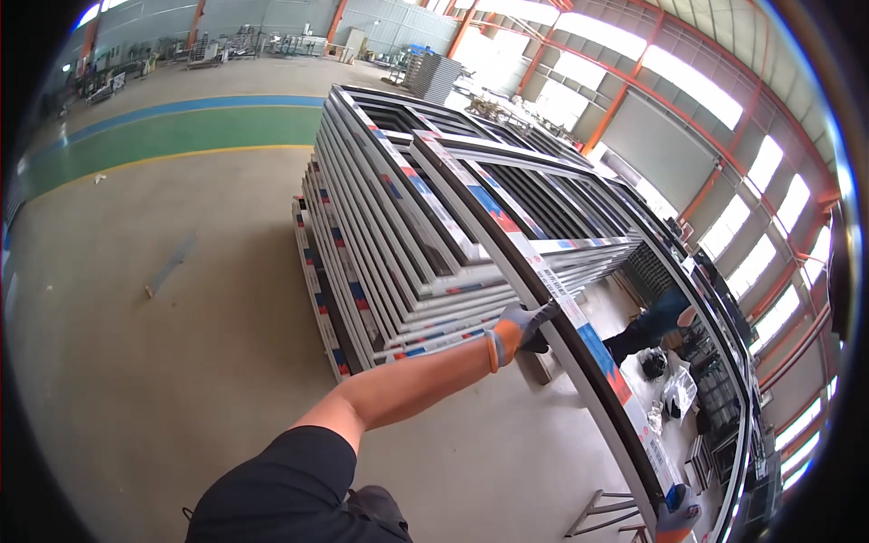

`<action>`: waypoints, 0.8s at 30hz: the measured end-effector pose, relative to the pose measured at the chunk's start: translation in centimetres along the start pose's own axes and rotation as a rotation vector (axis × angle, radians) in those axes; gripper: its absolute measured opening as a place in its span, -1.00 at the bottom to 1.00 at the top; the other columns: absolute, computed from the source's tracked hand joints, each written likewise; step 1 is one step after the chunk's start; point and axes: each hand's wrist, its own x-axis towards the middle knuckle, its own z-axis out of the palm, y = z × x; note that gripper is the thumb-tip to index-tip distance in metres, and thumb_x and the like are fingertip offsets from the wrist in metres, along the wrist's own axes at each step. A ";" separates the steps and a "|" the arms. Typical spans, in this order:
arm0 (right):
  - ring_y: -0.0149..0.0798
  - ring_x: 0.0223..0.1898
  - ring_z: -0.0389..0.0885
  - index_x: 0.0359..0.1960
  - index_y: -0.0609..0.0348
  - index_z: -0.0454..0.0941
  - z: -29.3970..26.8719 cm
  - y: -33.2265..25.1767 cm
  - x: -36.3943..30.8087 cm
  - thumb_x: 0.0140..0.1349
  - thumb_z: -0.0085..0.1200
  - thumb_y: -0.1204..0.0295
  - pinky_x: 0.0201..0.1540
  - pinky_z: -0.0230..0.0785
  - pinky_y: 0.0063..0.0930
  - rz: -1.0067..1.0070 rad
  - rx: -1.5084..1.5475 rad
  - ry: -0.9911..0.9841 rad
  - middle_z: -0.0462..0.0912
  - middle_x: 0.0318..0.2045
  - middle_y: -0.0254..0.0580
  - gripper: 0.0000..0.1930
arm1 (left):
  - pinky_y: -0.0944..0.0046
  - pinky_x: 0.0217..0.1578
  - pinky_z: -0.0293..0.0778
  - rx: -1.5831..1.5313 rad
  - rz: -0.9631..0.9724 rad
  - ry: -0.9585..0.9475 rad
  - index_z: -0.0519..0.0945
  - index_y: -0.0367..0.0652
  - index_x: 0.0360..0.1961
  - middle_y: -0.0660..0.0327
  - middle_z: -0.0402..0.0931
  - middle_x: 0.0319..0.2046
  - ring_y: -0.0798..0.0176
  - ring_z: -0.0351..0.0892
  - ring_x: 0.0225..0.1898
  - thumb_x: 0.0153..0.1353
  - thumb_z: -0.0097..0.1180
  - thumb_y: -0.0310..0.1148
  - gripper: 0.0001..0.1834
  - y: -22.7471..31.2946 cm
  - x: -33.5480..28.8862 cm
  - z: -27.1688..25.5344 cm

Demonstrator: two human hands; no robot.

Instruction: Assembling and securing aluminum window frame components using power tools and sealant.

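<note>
A large window frame (587, 348), dark with printed white, blue and red protective film, slants across the view from upper middle to lower right. My left hand (521, 328), in a grey and orange glove, grips the near bar of this frame about midway along. At its lower right end my right hand (679, 516), gloved likewise, is closed round the bar; part of it is cut off by the picture's edge. The far end of the held frame lies over a tall stack of similar frames (385, 244); whether they touch I cannot tell.
Beyond the held frame a person in dark clothes (654, 324) bends, partly hidden. Clear plastic wrapping (679, 391) lies on the floor nearby. A metal stand (602, 514) is low at right. A green floor lane (199, 136) crosses at left, and a loose strip (170, 265) lies nearer.
</note>
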 end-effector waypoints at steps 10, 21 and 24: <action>-0.04 -0.27 0.68 -0.13 0.19 0.63 1.4 -29.0 22.5 0.03 0.26 0.22 -0.15 0.51 -0.26 0.009 -0.066 -0.023 0.69 -0.30 -0.03 -0.60 | 0.06 -0.38 0.71 0.050 -0.084 -0.019 0.58 -0.34 -0.08 0.00 0.65 -0.33 0.04 0.71 -0.40 -0.06 0.44 0.09 -0.28 21.7 18.0 -20.9; 0.04 -0.13 0.48 -0.25 0.20 0.51 6.8 -50.6 44.9 -0.22 0.35 0.32 0.03 0.25 -0.12 0.075 0.048 0.007 0.54 -0.27 -0.07 -0.55 | 0.08 -0.47 0.69 -0.005 -0.006 0.030 0.57 -0.50 -0.16 -0.03 0.60 -0.49 0.00 0.68 -0.50 0.03 0.39 0.05 -0.30 42.2 39.0 -39.8; 0.11 -0.18 0.48 -0.22 0.25 0.48 7.3 -61.5 50.1 -0.16 0.26 0.49 -0.04 0.27 -0.10 -0.045 -0.040 0.249 0.54 -0.30 0.00 -0.62 | 0.08 -0.45 0.69 -0.039 -0.036 -0.036 0.57 -0.50 -0.17 -0.04 0.60 -0.50 0.00 0.68 -0.50 0.04 0.38 0.05 -0.31 48.8 43.1 -47.6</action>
